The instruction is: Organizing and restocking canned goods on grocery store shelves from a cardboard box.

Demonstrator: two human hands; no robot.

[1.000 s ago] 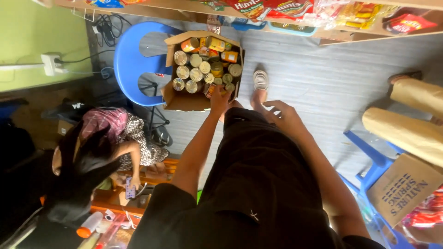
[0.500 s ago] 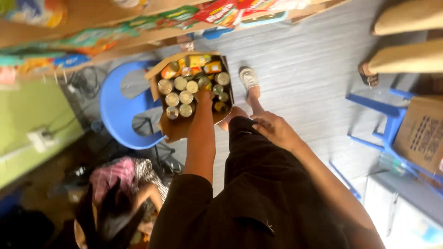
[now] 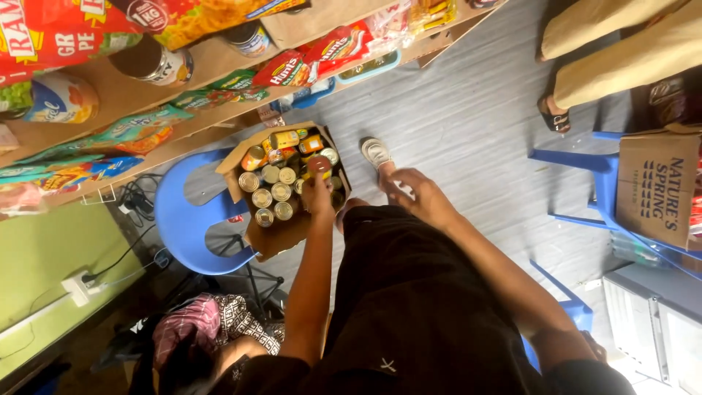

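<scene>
The left hand (image 3: 318, 196) has its fingers closed round a small round tin (image 3: 319, 165), held just over the open cardboard box (image 3: 281, 234) of tins on the blue plastic chair (image 3: 179, 219). The right hand (image 3: 417, 194) hangs open beside it, holding nothing. Smooth metal slips, so a firm grip round the tin's wall and a straight lift clear of its neighbours would serve best.

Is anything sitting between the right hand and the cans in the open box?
Nothing visible. The right hand hangs beside the cardboard box with bare floor between. The left hand already grips a can over it.
</scene>
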